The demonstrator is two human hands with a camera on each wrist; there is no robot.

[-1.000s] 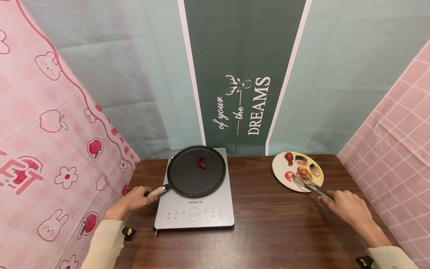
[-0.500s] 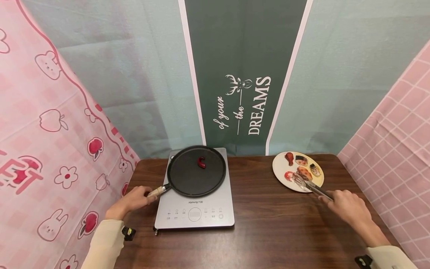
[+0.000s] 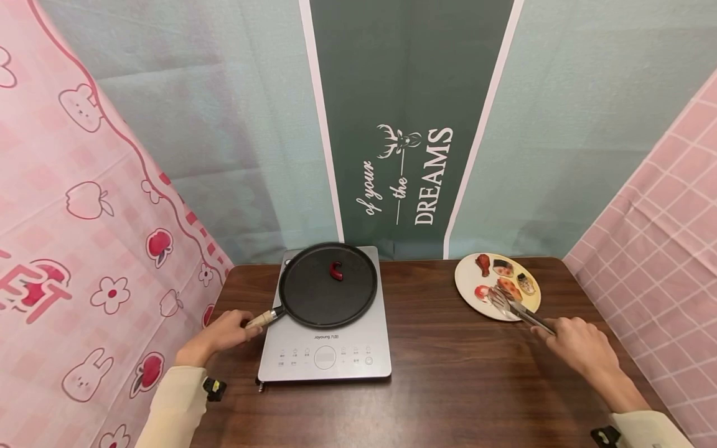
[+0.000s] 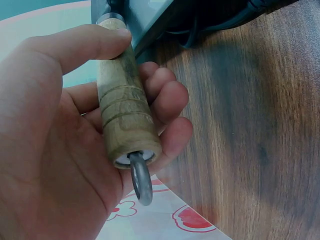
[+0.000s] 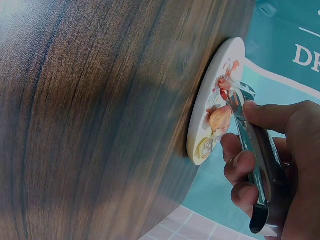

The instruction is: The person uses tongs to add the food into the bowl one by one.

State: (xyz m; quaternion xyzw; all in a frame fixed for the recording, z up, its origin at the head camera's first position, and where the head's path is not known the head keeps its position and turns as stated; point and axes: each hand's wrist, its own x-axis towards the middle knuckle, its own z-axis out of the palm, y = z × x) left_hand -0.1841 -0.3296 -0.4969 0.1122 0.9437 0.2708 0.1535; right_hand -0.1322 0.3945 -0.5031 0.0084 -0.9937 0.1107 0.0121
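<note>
My left hand (image 3: pixel 228 330) grips the wooden handle (image 4: pixel 122 102) of a flat black frying pan (image 3: pixel 325 298); a metal hanging loop shows at the handle's end. On the pan lies a curved dark red chili pepper (image 3: pixel 336 271). My right hand (image 3: pixel 585 350) holds metal tongs (image 5: pixel 257 150), thumb on one arm and fingers curled round the other. Their tips reach over the round plate (image 3: pixel 467 274), right at a red-and-white piece (image 3: pixel 481 292) and beside a browned piece (image 3: pixel 509 288). A drumstick (image 3: pixel 482 264) and two dark-edged sushi-like pieces (image 3: pixel 503 268) lie farther back on the plate.
The pan sits on a silver induction cooker (image 3: pixel 353 348) with touch controls. A dark cable (image 4: pixel 215 32) lies beside the cooker. Brown wooden table (image 3: pixel 442 373) extends between cooker and plate. Printed cloths (image 3: pixel 252 155) hang behind and at both sides.
The tongs' tips have shifted slightly and come closer together, uncovering more of the browned piece. My left hand and the pan stay where they were.
</note>
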